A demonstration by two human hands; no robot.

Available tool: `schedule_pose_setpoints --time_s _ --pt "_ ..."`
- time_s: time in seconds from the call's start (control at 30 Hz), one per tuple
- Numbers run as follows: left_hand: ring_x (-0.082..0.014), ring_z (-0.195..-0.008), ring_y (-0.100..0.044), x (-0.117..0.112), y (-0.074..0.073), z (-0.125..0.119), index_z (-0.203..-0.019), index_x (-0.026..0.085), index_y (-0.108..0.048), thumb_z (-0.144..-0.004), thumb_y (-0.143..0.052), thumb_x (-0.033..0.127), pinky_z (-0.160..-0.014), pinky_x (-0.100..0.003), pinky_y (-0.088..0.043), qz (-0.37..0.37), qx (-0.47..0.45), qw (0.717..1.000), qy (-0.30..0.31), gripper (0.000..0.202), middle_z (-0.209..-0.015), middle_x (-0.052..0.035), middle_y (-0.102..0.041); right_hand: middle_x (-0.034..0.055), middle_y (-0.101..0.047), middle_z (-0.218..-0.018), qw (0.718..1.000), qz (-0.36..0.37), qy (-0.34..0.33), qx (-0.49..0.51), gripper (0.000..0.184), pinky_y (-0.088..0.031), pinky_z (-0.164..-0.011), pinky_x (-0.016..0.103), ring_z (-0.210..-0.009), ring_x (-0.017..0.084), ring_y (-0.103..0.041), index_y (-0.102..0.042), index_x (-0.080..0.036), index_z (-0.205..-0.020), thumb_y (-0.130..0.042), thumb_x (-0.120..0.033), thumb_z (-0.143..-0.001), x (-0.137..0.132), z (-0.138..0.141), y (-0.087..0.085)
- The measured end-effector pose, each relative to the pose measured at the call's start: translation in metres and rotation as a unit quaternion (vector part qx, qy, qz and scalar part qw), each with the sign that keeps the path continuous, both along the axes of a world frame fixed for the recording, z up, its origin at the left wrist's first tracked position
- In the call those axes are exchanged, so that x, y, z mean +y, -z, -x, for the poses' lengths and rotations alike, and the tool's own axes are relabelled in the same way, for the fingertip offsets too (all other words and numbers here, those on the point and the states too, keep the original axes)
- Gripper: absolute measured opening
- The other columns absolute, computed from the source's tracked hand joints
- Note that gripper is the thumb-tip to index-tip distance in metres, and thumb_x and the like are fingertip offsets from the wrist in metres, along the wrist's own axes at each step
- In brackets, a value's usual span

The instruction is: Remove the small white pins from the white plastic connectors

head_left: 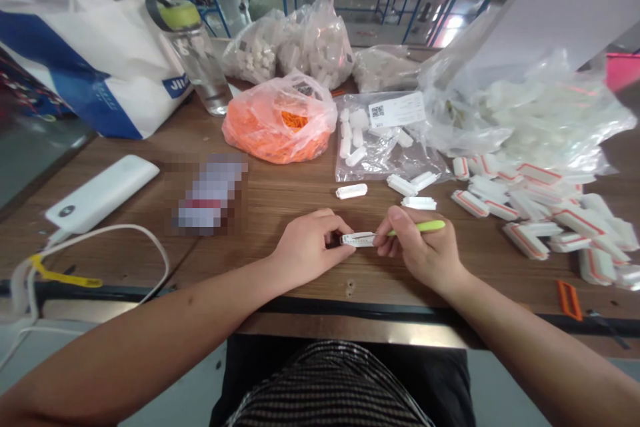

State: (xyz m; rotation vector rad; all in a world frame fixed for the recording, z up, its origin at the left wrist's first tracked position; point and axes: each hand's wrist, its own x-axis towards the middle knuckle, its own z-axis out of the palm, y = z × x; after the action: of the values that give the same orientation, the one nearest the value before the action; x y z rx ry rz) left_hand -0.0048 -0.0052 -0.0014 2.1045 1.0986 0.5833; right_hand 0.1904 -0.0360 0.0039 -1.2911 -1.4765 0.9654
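Observation:
Between the thumb and fingers of my left hand (pixel 313 247) is a small white plastic piece (pixel 359 239), held low over the wooden table. My right hand (pixel 425 247) grips a slim tool with a lime-green handle (pixel 431 225); its thin tip reaches toward the white piece, and whether they touch I cannot tell. Just beyond my hands lie several similar white pieces, one white piece (pixel 351 191) by itself and another white piece (pixel 419 203) beside my right hand. To the right spreads a pile of white pieces with orange edging (pixel 533 237).
An orange-filled plastic bag (pixel 277 123) and a labelled clear bag (pixel 385 140) lie ahead. At left are a white power bank (pixel 103 193) with cables, a blurred-out object (pixel 210 193), a water bottle (pixel 197 57) and a large carrier bag (pixel 120 80). An orange frame (pixel 570 300) rests near the right front edge.

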Motion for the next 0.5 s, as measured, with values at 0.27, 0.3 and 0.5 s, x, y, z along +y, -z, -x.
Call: schedule_pose_setpoints --time_s 0.27,0.3,0.5 --pt "-0.0109 -0.063 -0.052 0.0003 0.0021 0.0007 -0.088 0.02 -0.071 -0.076 -0.072 0.024 -0.062 -0.026 -0.04 -0.01 -0.002 1.0 0.003 0.012 -0.073 0.0025 -0.057 0.0024 -0.064 -0.055 1.0 0.016 0.002 0.026 0.048 -0.046 -0.039 0.017 -0.042 0.008 -0.06 -0.062 -0.015 -0.062 -0.046 -0.045 -0.096 0.0004 -0.0004 0.0049" --pt "-0.0109 -0.063 -0.052 0.0003 0.0025 0.0009 -0.088 0.02 -0.071 -0.076 -0.072 0.024 -0.062 -0.026 -0.04 -0.01 -0.002 1.0 0.004 0.013 -0.073 0.0026 -0.057 0.0023 -0.064 -0.055 0.999 0.019 0.004 0.029 0.048 -0.046 -0.039 0.017 -0.042 0.008 -0.059 -0.062 -0.015 -0.062 -0.046 -0.046 -0.096 0.0006 0.0 0.0056" --pt "-0.0108 -0.063 -0.051 0.0009 0.0033 0.0011 -0.088 0.021 -0.071 -0.076 -0.072 0.024 -0.062 -0.026 -0.04 -0.009 -0.004 1.0 0.002 0.012 -0.072 0.003 -0.057 0.0023 -0.063 -0.053 0.999 0.037 0.025 0.026 0.049 -0.045 -0.037 0.016 -0.04 0.008 -0.059 -0.061 -0.015 -0.062 -0.047 -0.048 -0.094 0.002 0.0031 0.0045"
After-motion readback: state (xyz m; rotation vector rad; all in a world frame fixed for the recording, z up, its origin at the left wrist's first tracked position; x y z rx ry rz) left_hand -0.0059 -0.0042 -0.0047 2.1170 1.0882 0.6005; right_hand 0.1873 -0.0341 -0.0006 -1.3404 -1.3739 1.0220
